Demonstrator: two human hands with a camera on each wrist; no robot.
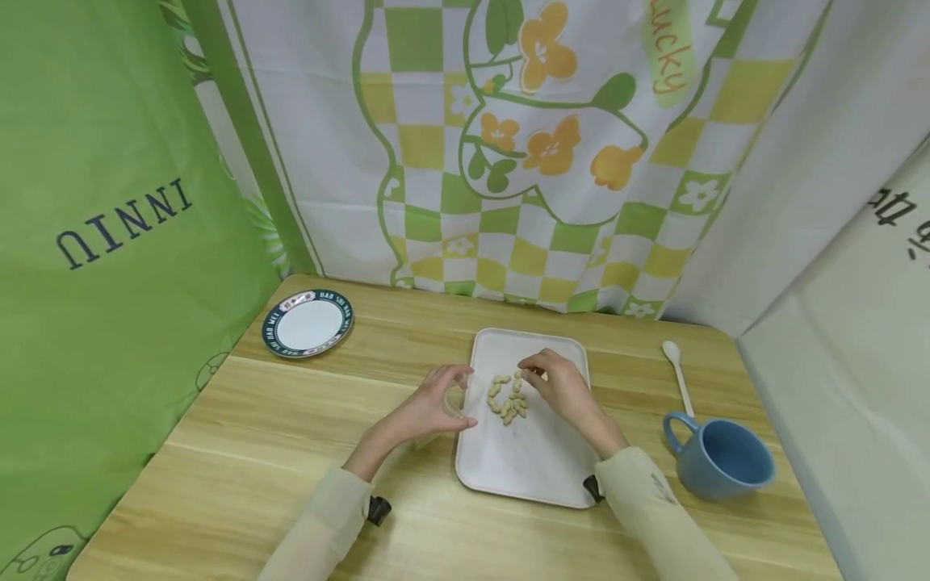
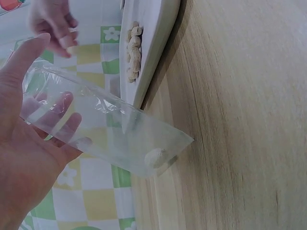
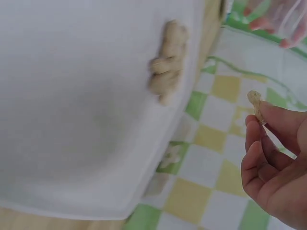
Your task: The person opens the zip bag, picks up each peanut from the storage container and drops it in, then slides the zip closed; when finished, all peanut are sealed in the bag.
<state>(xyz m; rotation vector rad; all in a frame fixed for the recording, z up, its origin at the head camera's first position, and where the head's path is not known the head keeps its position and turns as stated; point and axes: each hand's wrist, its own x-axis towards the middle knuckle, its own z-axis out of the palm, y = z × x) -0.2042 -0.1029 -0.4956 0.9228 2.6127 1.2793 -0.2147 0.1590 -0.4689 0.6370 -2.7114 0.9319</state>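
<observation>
My left hand [image 1: 425, 405] holds a clear plastic bag [image 2: 112, 127] by its mouth, thumb and fingers spread around the opening. Inside the bag's lower corner lies a peanut [image 2: 156, 157], and that corner hangs down by the wooden table. Between thumb and fingertips of my right hand [image 1: 565, 389] a single unshelled peanut [image 3: 257, 106] is pinched, above the white tray [image 1: 519, 468]. Several more unshelled peanuts [image 1: 508, 409] lie on the tray in a loose ring with a small cluster at its near side. The bag's mouth is at the tray's left edge.
A plate with a dark patterned rim [image 1: 341, 300] stands at the table's back left. On the right are a blue mug [image 1: 705, 472] and a white spoon [image 1: 681, 379]. Patterned curtain [image 1: 508, 242] borders the table's far edge.
</observation>
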